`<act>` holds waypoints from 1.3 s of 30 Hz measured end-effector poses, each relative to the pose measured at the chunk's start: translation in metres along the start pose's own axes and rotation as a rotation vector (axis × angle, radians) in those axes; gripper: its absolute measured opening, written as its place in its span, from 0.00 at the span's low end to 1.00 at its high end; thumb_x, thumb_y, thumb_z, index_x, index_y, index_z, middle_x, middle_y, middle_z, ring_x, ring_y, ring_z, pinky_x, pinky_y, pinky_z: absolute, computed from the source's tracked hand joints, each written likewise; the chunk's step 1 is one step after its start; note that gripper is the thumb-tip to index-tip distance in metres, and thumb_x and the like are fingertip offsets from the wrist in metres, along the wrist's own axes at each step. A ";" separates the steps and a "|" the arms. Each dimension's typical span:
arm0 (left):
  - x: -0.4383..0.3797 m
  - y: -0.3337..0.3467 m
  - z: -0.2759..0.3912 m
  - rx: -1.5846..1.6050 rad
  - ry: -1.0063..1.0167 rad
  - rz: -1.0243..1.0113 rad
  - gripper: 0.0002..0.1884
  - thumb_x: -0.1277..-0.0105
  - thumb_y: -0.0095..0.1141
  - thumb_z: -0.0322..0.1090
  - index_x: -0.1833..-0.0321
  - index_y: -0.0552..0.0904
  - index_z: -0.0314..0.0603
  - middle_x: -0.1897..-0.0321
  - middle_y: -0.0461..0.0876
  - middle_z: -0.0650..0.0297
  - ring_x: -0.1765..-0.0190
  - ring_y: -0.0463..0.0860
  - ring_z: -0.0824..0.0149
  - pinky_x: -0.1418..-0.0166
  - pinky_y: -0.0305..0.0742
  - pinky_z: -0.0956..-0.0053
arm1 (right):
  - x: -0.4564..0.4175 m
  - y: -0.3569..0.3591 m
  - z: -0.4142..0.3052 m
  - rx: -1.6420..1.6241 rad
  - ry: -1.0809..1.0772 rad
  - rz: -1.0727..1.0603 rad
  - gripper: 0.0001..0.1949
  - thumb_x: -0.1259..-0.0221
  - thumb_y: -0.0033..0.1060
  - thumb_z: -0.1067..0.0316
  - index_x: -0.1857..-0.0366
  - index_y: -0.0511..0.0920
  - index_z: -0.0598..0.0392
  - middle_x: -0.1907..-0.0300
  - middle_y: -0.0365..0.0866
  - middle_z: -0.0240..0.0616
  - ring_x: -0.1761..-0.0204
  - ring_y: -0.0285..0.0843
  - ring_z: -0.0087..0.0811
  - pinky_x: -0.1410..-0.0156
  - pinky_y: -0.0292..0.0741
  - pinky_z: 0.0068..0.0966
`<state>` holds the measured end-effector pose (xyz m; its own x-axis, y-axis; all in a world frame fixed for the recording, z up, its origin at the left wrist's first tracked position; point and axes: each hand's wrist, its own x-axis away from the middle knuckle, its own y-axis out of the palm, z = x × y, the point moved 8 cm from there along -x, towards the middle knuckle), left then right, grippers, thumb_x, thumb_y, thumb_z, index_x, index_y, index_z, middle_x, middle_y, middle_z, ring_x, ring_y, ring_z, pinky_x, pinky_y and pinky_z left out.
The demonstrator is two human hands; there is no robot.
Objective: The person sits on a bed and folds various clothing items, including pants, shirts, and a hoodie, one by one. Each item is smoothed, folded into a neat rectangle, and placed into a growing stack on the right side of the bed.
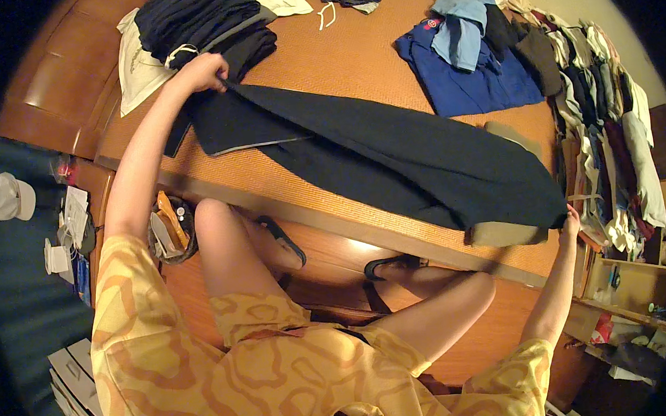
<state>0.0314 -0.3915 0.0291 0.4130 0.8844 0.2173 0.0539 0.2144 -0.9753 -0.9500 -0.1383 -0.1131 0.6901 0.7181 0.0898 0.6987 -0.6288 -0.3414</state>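
Observation:
A pair of black trousers (398,147) is stretched slantwise across a bed with a woven mat (323,54). At the upper left, my left hand (206,74) grips one end of the cloth. My right hand (571,220) holds the opposite end at the far right, its fingers partly hidden by the fabric. Beneath the left end hangs a loose dark flap with a pale edge. An olive cloth item (509,234) shows from under the trousers near my right hand. Close beyond my left hand rises a stack of folded dark clothes (196,22).
Blue folded clothing (475,93) with a light blue garment (462,28) on top lies at the upper right. Many clothes hang along a rack (601,106). A waste bin (171,229) stands by my left knee. A grey cap (9,196) is at far left.

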 end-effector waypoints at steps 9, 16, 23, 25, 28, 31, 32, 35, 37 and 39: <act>0.009 -0.069 0.068 -0.136 0.201 0.756 0.19 0.51 0.56 0.21 0.53 0.80 0.43 0.64 0.78 0.57 0.55 0.81 0.52 0.54 0.77 0.61 | 0.014 -0.004 -0.012 0.032 0.043 0.082 0.13 0.28 0.37 0.69 0.50 0.76 0.57 0.56 0.82 0.41 0.61 0.81 0.32 0.58 0.80 0.27; 0.085 0.072 0.061 -0.283 0.228 0.340 0.17 0.48 0.52 0.23 0.54 0.82 0.44 0.67 0.75 0.62 0.56 0.77 0.58 0.52 0.73 0.64 | 0.041 0.020 0.004 -0.013 0.119 0.110 0.13 0.27 0.36 0.69 0.50 0.76 0.53 0.58 0.82 0.38 0.60 0.82 0.31 0.62 0.80 0.29; 0.107 0.180 -0.043 0.270 -0.709 0.672 0.18 0.35 0.50 0.44 0.50 0.82 0.41 0.51 0.79 0.53 0.44 0.76 0.51 0.42 0.70 0.59 | 0.026 -0.023 -0.017 -0.099 0.146 0.052 0.13 0.29 0.44 0.62 0.50 0.75 0.56 0.54 0.79 0.43 0.57 0.80 0.38 0.58 0.80 0.34; 0.130 0.206 -0.081 0.636 -0.984 0.552 0.27 0.32 0.46 0.58 0.51 0.83 0.38 0.49 0.81 0.50 0.44 0.76 0.47 0.40 0.69 0.58 | 0.069 0.037 -0.015 -0.132 0.460 0.094 0.27 0.45 0.62 0.39 0.53 0.77 0.53 0.57 0.79 0.38 0.64 0.77 0.35 0.62 0.78 0.34; 0.092 0.197 -0.044 0.944 -0.928 0.485 0.36 0.32 0.41 0.66 0.51 0.82 0.33 0.48 0.82 0.49 0.45 0.79 0.50 0.40 0.69 0.62 | 0.092 0.031 -0.022 0.065 0.621 0.111 0.39 0.64 0.70 0.26 0.56 0.78 0.51 0.59 0.78 0.36 0.68 0.73 0.33 0.65 0.77 0.31; 0.071 0.171 0.010 1.422 -0.758 0.571 0.23 0.37 0.60 0.47 0.49 0.79 0.33 0.50 0.81 0.53 0.45 0.79 0.59 0.44 0.74 0.67 | 0.100 0.026 -0.009 -0.077 0.743 0.069 0.37 0.66 0.79 0.37 0.53 0.78 0.51 0.58 0.78 0.32 0.61 0.76 0.32 0.63 0.78 0.24; 0.069 0.183 0.004 1.571 -0.764 0.596 0.22 0.40 0.63 0.42 0.48 0.77 0.34 0.50 0.80 0.54 0.45 0.79 0.61 0.47 0.75 0.68 | 0.094 0.035 -0.005 -0.223 0.752 0.027 0.31 0.58 0.77 0.42 0.53 0.79 0.51 0.58 0.80 0.34 0.59 0.78 0.33 0.61 0.80 0.27; 0.075 0.182 0.000 1.872 -0.735 0.822 0.19 0.43 0.63 0.26 0.49 0.75 0.38 0.51 0.80 0.57 0.51 0.81 0.64 0.56 0.78 0.73 | 0.086 0.044 -0.023 -0.555 0.623 -0.053 0.19 0.45 0.71 0.62 0.50 0.79 0.55 0.49 0.82 0.39 0.50 0.80 0.38 0.47 0.81 0.34; 0.092 0.177 -0.011 1.777 -0.720 0.876 0.19 0.43 0.63 0.26 0.49 0.75 0.39 0.50 0.80 0.58 0.50 0.80 0.64 0.53 0.76 0.69 | 0.089 0.041 -0.048 -0.694 0.525 -0.129 0.19 0.46 0.70 0.65 0.50 0.78 0.56 0.48 0.81 0.39 0.49 0.80 0.38 0.43 0.79 0.35; 0.125 0.176 -0.014 1.693 -0.774 0.980 0.19 0.42 0.63 0.26 0.47 0.74 0.39 0.50 0.80 0.59 0.49 0.79 0.65 0.50 0.74 0.67 | 0.108 0.048 -0.066 -0.770 0.473 -0.089 0.19 0.45 0.68 0.70 0.49 0.77 0.57 0.47 0.80 0.40 0.47 0.79 0.40 0.40 0.77 0.36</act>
<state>0.1051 -0.2496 -0.1160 -0.6111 0.7704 0.1817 -0.7617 -0.6348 0.1298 -0.8298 -0.1105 -0.0578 0.5140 0.6830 0.5190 0.5686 -0.7243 0.3900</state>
